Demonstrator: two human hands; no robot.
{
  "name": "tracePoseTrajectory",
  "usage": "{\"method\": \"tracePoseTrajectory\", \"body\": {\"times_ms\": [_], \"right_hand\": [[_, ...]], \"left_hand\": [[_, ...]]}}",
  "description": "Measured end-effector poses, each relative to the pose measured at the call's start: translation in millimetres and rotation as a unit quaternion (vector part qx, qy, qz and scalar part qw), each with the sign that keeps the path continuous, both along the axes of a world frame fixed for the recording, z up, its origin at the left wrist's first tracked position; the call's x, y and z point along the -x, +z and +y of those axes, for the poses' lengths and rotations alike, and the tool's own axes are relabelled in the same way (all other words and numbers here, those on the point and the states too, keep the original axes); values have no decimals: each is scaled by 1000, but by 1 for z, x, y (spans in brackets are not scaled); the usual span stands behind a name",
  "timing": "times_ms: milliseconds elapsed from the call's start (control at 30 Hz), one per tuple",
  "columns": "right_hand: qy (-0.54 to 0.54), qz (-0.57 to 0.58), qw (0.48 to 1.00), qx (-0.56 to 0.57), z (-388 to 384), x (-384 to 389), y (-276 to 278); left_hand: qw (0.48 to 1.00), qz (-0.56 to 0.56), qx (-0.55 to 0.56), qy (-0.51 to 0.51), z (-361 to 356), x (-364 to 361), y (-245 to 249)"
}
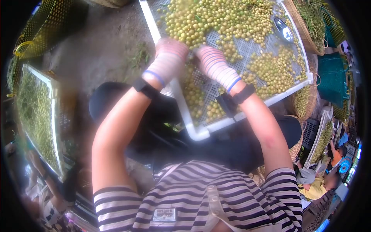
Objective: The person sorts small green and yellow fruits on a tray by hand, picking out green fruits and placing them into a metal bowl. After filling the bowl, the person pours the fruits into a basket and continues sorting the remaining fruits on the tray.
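A white-framed mesh tray (201, 133) rests on my lap, covered with several small yellow-green round fruits (228, 19). Both my hands wear striped pink-and-white gloves and black wrist bands. My left hand (168, 58) sits at the tray's left rim, over the fruit. My right hand (214, 63) lies palm down among the fruit near the tray's middle. Motion blur hides the fingers, so I cannot tell what either hand holds. A small metal bowl (283, 29) lies on the tray at the far right.
Another white-framed tray of green fruit (36, 112) stands at my left. Woven baskets (309, 23) with greenery and green crates (332, 77) sit at the right. A person in yellow (319, 185) sits at the lower right by another tray (322, 141). Bare ground (104, 46) lies ahead.
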State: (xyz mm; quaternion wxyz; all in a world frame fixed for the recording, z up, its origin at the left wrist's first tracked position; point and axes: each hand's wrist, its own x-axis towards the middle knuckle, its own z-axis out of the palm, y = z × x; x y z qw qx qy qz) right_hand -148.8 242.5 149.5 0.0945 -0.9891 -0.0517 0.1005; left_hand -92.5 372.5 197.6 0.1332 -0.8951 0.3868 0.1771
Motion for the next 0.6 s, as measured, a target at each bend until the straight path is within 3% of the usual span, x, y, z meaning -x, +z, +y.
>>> {"method": "tracePoseTrajectory", "body": {"times_ms": [67,100,200,267,333,400,467,600], "right_hand": [[-79,36,996,-23,-4,3,12],[-108,-7,993,-47,-7,4,13],[-105,-57,987,-110,-8,4,18],[-72,-56,991,-95,3,-4,24],[11,-24,999,-32,15,-16,26],[6,4,1000,-12,19,-23,35],[4,120,993,11,20,-30,41],[0,75,997,-29,19,-29,29]], "left_hand": [[1000,-7,9,-10,3,2,1],[1000,-13,17,-19,4,1,2],[999,-23,11,-23,4,2,-3],[999,-12,14,-26,5,1,-4],[999,-23,20,-24,4,1,-4],[999,-15,19,-39,4,-1,-6],[999,-4,17,-51,6,-3,-10],[998,3,30,-57,7,-2,-12]]}}
